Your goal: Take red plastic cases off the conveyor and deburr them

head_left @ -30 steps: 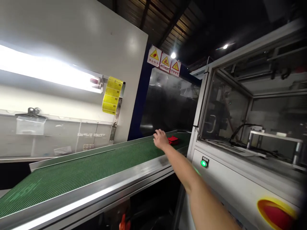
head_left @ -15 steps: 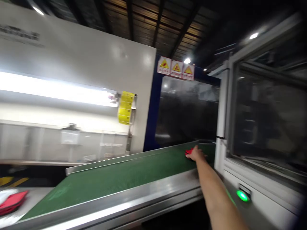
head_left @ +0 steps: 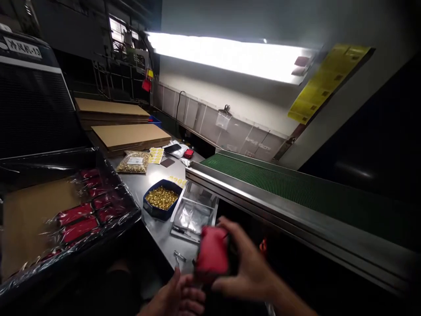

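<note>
My right hand (head_left: pixel 251 267) grips a rounded red block with dark edges (head_left: pixel 213 250), fingers along its far side and thumb near its lower end. The block is blurred, so its kind does not show. Just left of it, my left hand (head_left: pixel 179 296) is open, palm up with fingers slightly bent. Whether the fingertips touch the block I cannot tell. Beyond the hands lie a small metal tool (head_left: pixel 179 256) and a tray of clear plastic bags (head_left: pixel 194 215) on the metal table (head_left: pixel 158 237).
Left stands a plastic-lined box (head_left: pixel 131 213) with several red pieces in clear wrap (head_left: pixel 79 228). A blue bin of brass-coloured small parts (head_left: pixel 161 197), a bag of similar parts (head_left: pixel 133 162) and cardboard sheets (head_left: pixel 131 136) are on the table. A green conveyor (head_left: pixel 259 177) runs right.
The view has swung left and down from the conveyor. My right hand has brought a red piece from the belt to in front of me. My left hand has come into view.
</note>
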The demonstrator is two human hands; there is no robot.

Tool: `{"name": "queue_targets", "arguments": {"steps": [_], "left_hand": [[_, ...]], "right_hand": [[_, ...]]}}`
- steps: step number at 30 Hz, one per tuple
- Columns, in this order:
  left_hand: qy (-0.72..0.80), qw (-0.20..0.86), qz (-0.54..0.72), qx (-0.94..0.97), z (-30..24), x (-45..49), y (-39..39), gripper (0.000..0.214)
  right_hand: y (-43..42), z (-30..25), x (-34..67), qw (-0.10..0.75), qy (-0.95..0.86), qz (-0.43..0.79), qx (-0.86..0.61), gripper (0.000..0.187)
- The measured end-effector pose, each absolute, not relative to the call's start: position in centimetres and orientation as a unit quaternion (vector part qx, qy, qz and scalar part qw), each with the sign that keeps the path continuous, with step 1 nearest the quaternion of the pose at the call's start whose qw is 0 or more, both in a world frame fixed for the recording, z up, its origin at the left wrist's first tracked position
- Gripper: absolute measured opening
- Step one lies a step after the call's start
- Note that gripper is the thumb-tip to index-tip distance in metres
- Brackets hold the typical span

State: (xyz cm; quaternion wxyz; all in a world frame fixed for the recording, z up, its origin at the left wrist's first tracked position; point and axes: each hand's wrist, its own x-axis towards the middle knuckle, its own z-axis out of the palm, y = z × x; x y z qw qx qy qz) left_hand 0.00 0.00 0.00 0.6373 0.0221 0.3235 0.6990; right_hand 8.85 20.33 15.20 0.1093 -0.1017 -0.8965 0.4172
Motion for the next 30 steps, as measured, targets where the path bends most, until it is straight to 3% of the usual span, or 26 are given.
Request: {"name": "queue_targets", "arguments": {"steps": [2, 5, 7, 9, 12, 13, 16, 18, 23, 27, 30], "left_hand": [[0.195, 0.667, 0.719, -0.012, 1.2, -0.7, -0.2, 0.080], [0.128, 0.654, 0.744, -0.044, 2.4, -2.9, -2.1, 0.071], [0.146, 0.627, 0.764, -0.034, 2.2, -4.6, -3.8, 0.069], [0.156, 0.613, 0.774, -0.019, 1.7, -6.2, -5.4, 0.070], [0.144, 0.600, 0.787, 0.003, 1.3, -7.9, -6.8, 0.066], [0.143, 0.592, 0.793, 0.010, 1.3, -8.3, -7.1, 0.064], [0.159, 0.564, 0.810, 0.015, 1.6, -8.8, -7.6, 0.068], [0.176, 0.557, 0.812, -0.004, 1.7, -8.8, -7.9, 0.072], [0.213, 0.559, 0.798, -0.072, 1.8, -7.8, -8.1, 0.060], [0.185, 0.558, 0.806, -0.068, 2.7, -6.6, -7.8, 0.059], [0.197, 0.567, 0.797, -0.064, 3.3, -5.8, -7.7, 0.062]], "right_hand": [[14.9, 10.6, 7.5, 0.043, -0.863, 0.502, -0.042, 0.115], [12.2, 5.3, 6.7, 0.062, -0.818, 0.567, -0.076, 0.122], [12.9, 2.1, 6.3, 0.154, -0.773, 0.585, -0.189, 0.116], [14.2, -1.4, 5.6, 0.277, -0.702, 0.523, -0.396, 0.113], [15.9, -6.6, 4.6, 0.280, -0.596, 0.455, -0.599, 0.131], [16.3, -7.9, 4.5, 0.255, -0.584, 0.475, -0.606, 0.127], [16.9, -9.7, 5.6, 0.198, -0.566, 0.549, -0.582, 0.090], [16.9, -9.0, 7.0, 0.188, -0.558, 0.556, -0.587, 0.075], [13.8, -1.8, 8.7, 0.228, -0.581, 0.535, -0.569, 0.064], [7.7, 5.1, 7.2, 0.241, -0.682, 0.592, -0.354, 0.030], [4.4, 8.0, 6.1, 0.245, -0.733, 0.604, -0.197, 0.022]]}}
